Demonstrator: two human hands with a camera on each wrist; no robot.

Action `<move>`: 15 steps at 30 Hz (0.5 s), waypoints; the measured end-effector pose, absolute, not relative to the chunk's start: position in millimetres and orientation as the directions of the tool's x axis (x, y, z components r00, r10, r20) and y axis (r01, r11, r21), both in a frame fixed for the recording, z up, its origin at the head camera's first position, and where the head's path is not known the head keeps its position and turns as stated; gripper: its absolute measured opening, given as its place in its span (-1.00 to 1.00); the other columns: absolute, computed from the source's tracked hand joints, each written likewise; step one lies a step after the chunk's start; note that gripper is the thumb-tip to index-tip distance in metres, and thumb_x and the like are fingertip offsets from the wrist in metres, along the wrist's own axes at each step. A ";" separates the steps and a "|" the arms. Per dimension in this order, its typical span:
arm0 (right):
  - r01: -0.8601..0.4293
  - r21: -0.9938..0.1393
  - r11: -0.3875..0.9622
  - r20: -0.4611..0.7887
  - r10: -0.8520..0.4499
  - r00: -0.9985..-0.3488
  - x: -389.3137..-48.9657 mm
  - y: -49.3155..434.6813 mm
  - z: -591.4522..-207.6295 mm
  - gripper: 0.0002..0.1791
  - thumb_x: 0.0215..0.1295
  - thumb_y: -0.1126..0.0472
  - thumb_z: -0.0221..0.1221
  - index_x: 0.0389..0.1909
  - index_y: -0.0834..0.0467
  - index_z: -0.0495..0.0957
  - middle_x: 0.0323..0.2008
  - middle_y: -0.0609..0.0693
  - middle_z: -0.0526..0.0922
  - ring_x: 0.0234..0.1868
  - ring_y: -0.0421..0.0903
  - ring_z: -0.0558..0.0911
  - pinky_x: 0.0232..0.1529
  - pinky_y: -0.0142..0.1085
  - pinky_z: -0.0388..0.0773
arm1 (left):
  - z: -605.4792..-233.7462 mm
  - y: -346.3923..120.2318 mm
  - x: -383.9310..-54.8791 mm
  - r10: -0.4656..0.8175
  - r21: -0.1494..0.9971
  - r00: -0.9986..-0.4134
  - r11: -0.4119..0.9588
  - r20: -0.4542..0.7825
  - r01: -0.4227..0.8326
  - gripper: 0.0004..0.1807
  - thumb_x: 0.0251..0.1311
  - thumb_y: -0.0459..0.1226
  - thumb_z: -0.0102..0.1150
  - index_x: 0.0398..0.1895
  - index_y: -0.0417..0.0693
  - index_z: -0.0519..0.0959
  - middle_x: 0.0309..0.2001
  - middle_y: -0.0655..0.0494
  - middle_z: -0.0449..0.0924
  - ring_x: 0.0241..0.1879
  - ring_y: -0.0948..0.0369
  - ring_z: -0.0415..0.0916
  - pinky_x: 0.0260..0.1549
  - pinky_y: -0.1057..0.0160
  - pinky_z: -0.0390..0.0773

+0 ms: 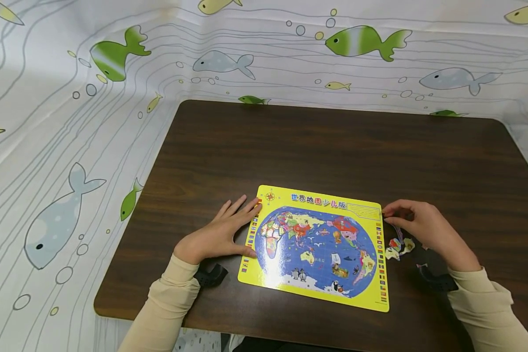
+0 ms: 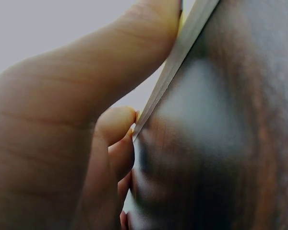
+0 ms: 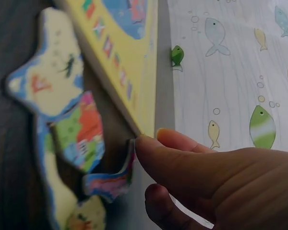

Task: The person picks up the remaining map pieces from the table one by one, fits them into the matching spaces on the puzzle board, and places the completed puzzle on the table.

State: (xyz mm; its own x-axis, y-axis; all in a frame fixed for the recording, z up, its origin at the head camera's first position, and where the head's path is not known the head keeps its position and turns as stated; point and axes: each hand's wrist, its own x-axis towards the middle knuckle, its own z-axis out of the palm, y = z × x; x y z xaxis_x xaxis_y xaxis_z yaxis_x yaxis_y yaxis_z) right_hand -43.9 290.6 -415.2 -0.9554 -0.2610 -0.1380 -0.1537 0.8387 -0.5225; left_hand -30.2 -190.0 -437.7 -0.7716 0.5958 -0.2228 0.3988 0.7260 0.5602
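A yellow world map puzzle board [image 1: 314,291] lies flat on the dark wooden table [image 1: 325,146]. Spread fingers of my left hand [image 1: 215,239] reach onto its left edge, with the thumb lower along the same side; the left wrist view shows the thumb [image 2: 129,43] against the board's rim. At the upper right edge, my right hand [image 1: 427,227] pinches the board by its corner, thumb [image 3: 168,158] and forefinger tips close together. Just below these fingers lie loose map puzzle pieces [image 1: 392,254], including a narrow curved piece [image 3: 110,184] right by the thumb.
White cloth [image 1: 286,29] printed with fish rises behind and left of the table. A dark wrist strap [image 1: 211,276] sits below the left hand, another dark strap [image 1: 437,281] by the right wrist. The table's front edge runs below the board.
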 end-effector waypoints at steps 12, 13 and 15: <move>-0.090 -0.506 0.858 -0.122 -0.175 -0.977 -41.6 293.7 -424.4 -0.77 0.43 0.24 0.32 0.01 0.26 0.70 -0.20 0.16 0.76 -0.38 -0.09 0.52 -0.51 -0.35 0.38 | -434.6 -189.4 -29.7 0.594 0.555 -0.770 0.732 -0.234 0.395 0.29 0.02 0.27 0.45 0.72 0.12 -0.07 0.73 0.14 -0.22 0.72 -0.07 -0.40 0.64 -0.27 -0.37; -0.087 -0.506 0.858 -0.119 -0.169 -0.978 -41.6 293.8 -424.5 -0.77 0.43 0.23 0.32 0.01 0.26 0.70 -0.20 0.17 0.76 -0.37 -0.08 0.52 -0.51 -0.36 0.39 | -434.7 -189.4 -29.8 0.594 0.556 -0.770 0.731 -0.234 0.395 0.29 0.02 0.27 0.45 0.72 0.12 -0.07 0.73 0.14 -0.22 0.72 -0.08 -0.40 0.64 -0.28 -0.37; -0.083 -0.506 0.858 -0.114 -0.162 -0.980 -41.8 294.0 -424.6 -0.77 0.43 0.21 0.32 0.00 0.25 0.71 -0.20 0.17 0.77 -0.36 -0.07 0.54 -0.49 -0.37 0.41 | -434.9 -189.3 -30.1 0.593 0.556 -0.771 0.731 -0.232 0.395 0.29 0.03 0.27 0.45 0.72 0.12 -0.06 0.73 0.14 -0.22 0.72 -0.08 -0.40 0.64 -0.28 -0.37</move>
State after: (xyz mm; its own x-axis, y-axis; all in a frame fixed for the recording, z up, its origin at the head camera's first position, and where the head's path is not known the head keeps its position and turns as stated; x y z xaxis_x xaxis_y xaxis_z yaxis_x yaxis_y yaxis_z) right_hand -41.8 294.0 -424.6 -0.9801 -0.1624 -0.1138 -0.0835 0.8583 -0.5064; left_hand -30.1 -189.3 -434.9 -0.7709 0.5932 -0.2321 0.3955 0.7313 0.5557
